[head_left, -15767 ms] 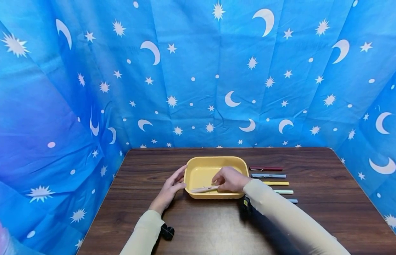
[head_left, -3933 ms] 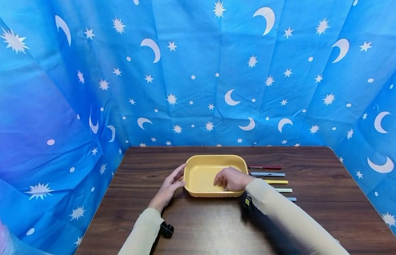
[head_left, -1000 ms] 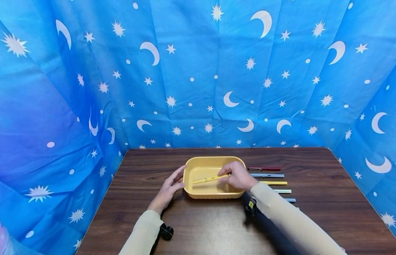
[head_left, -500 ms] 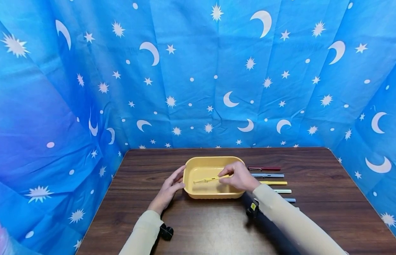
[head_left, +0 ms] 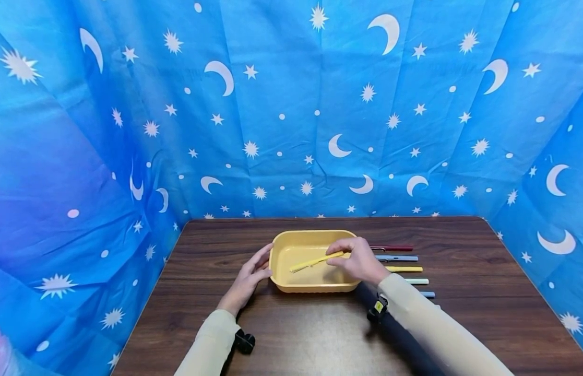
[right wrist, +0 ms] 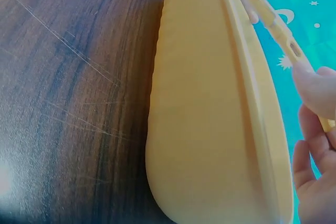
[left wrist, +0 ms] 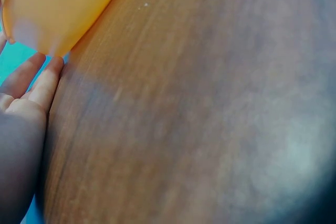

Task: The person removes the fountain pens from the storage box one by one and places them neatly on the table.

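Note:
In the head view my right hand (head_left: 359, 259) pinches a yellow pen (head_left: 316, 262) by its right end, over the yellow tray (head_left: 314, 288). The pen slants, its far end lower and to the left. The right wrist view shows the pen (right wrist: 278, 27) above the tray's rim, with an oval window in its barrel, gripped between thumb and fingers. My left hand (head_left: 248, 279) rests against the tray's left end, fingers extended. In the left wrist view its fingertips (left wrist: 51, 72) touch the outside of the tray wall (left wrist: 58, 9).
Right of the tray several pens lie in a column on the dark wooden table (head_left: 300, 334): a dark red pen (head_left: 394, 248), a blue-grey pen (head_left: 399, 258), another yellow pen (head_left: 406, 269), a pale green pen (head_left: 417, 281) and a light blue pen (head_left: 428, 294). A blue star-and-moon cloth (head_left: 291, 130) surrounds the table.
Earlier the right hand held a pale pen in the tray, later reached in with no pen showing. Within the last second, the yellow pen has turned and shifted slightly right. The left hand stays put.

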Demonstrator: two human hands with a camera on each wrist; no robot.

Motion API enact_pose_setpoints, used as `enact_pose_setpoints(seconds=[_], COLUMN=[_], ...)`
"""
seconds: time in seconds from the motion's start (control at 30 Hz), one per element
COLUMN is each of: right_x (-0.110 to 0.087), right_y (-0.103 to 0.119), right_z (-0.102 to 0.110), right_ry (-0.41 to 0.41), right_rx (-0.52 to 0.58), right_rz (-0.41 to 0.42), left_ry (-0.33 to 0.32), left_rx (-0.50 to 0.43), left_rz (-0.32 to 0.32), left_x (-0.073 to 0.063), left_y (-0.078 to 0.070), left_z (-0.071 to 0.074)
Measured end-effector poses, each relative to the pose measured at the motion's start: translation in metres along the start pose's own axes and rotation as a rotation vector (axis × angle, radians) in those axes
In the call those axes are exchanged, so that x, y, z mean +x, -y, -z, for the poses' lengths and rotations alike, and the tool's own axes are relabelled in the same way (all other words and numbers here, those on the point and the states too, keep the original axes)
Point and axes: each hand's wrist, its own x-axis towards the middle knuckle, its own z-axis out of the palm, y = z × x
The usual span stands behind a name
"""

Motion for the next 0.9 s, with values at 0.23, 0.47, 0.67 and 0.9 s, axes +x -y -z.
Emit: enact_pose_setpoints(seconds=[0.23,0.47,0.67,0.9], right_x=[-0.005,-0.014,-0.026,-0.042], right_y=[0.0,-0.002,-0.006,-0.014], right_z=[0.008,0.016,0.029,0.046], right_ry=[-0.058,-0.13,-0.156,-0.176], right_rx=[-0.054,-0.007,0.03,0.055], right_rz=[0.076,0.067,0.007,-0.045], left_ry=[-0.003,-0.004,0.001,0.01], left_rx=[0.001,-0.027,-0.037,-0.024], left_rz=[0.002,-0.001,0.002,-0.004], left_x=[0.0,-0.001,-0.002,-0.001], left_y=[0.0,0.0,-0.002,-0.004], left_z=[0.0,-0.001,-0.001,-0.001])
